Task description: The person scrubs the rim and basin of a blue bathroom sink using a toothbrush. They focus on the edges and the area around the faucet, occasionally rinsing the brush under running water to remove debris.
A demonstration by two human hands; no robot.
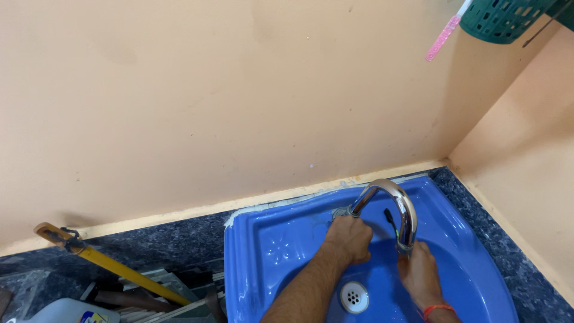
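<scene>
Over the blue corner sink [263, 251], the left hand [348, 239] is clamped around the base of the chrome gooseneck faucet [399, 206], while the right hand [420, 274] closes on its spout tip.

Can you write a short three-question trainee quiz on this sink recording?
1. True or false: the left hand is at the base of the chrome tap.
2. What is the right hand touching? A) the drain B) the tap's spout end C) the green basket
3. What colour is the basin?

Key:
1. True; it closes around the base of the tap.
2. B; the drain lies bare between the forearms, and the green basket hangs high on the wall.
3. Blue.
</scene>
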